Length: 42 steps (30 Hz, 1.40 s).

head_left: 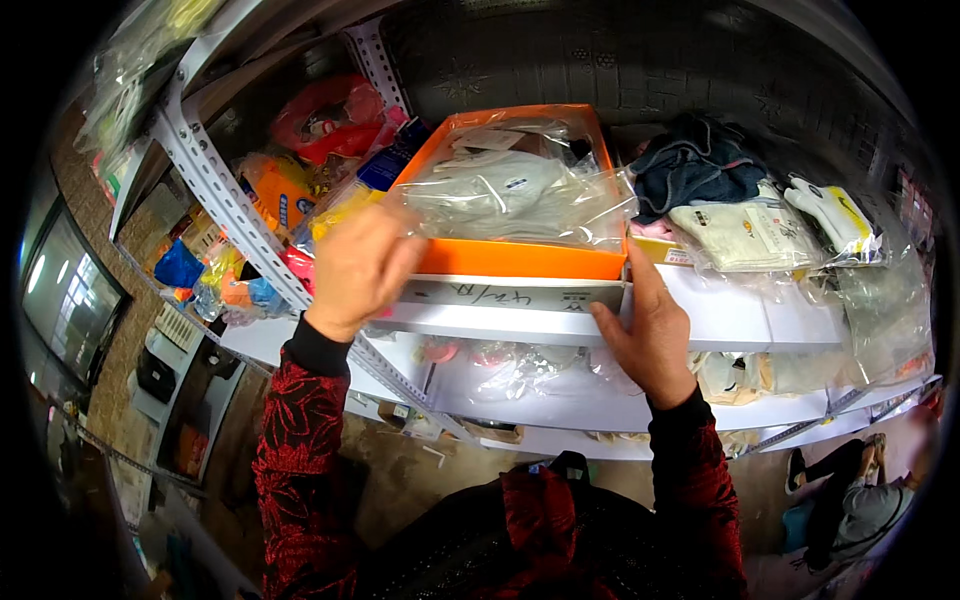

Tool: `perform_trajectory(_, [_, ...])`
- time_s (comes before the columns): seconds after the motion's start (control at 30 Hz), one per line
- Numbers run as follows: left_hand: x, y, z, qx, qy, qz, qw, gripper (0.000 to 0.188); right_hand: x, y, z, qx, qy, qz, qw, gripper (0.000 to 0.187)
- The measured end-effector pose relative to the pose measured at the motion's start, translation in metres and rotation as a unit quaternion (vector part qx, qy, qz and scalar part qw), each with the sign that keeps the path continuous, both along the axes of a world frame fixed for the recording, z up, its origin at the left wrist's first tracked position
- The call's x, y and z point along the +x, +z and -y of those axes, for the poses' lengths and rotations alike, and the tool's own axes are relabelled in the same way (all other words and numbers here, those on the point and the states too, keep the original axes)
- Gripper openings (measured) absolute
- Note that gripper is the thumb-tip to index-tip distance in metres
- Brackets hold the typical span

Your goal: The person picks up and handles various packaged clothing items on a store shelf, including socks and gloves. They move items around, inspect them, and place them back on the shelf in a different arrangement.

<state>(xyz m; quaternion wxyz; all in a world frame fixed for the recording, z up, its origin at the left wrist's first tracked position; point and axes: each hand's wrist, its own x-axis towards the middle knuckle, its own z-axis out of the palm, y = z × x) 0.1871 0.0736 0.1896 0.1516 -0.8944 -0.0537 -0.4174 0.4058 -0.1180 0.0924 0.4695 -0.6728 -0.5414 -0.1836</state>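
An open orange box (520, 262) sits on the white shelf on top of a flat grey box (500, 294) with handwriting on its front. Inside the orange one lie light grey folded garments in clear plastic bags (505, 185). My left hand (362, 265) is at its front left corner, fingers curled and slightly blurred; what they pinch, if anything, is hidden. My right hand (650, 328) grips the front right corner of the stacked boxes. Its thumb presses near the grey front and its fingers run up along the side.
Dark blue denim (695, 170) and bagged white socks (835, 215) lie to the right. A perforated metal post (225, 195) stands at left, before colourful bags and a red plastic bag (335, 120). Clear bags fill the lower shelf (530, 395). A person (870, 510) is at lower right.
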Motion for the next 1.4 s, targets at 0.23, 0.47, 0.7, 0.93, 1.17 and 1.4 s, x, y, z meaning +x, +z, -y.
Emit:
perform_trajectory(0.23, [0.027, -0.024, -0.004, 0.031, 0.08, -0.067, 0.994, 0.033, 0.009, -0.014, -0.001, -0.036, -0.034, 0.053, 0.997, 0.076])
perform_trajectory(0.47, [0.022, -0.032, -0.012, 0.077, 0.07, -0.004, 0.995, 0.043, -0.001, -0.005, -0.002, -0.05, -0.015, 0.042, 0.998, 0.075])
perform_trajectory(0.7, [0.024, -0.031, -0.014, 0.097, 0.071, 0.003, 0.993, 0.045, -0.001, -0.001, -0.014, -0.07, -0.016, 0.036, 0.997, 0.076])
perform_trajectory(0.93, [0.021, -0.027, -0.014, 0.104, 0.062, -0.006, 0.993, 0.043, -0.006, -0.003, -0.015, -0.081, -0.046, 0.041, 0.995, 0.073])
perform_trajectory(1.17, [0.018, -0.03, -0.02, 0.101, 0.056, -0.002, 0.993, 0.042, -0.014, 0.012, -0.01, -0.137, -0.057, -0.02, 0.989, 0.077])
perform_trajectory(1.4, [0.016, -0.033, -0.02, 0.075, 0.019, 0.025, 0.997, 0.036, -0.018, 0.009, -0.01, -0.111, -0.088, -0.031, 0.989, 0.067])
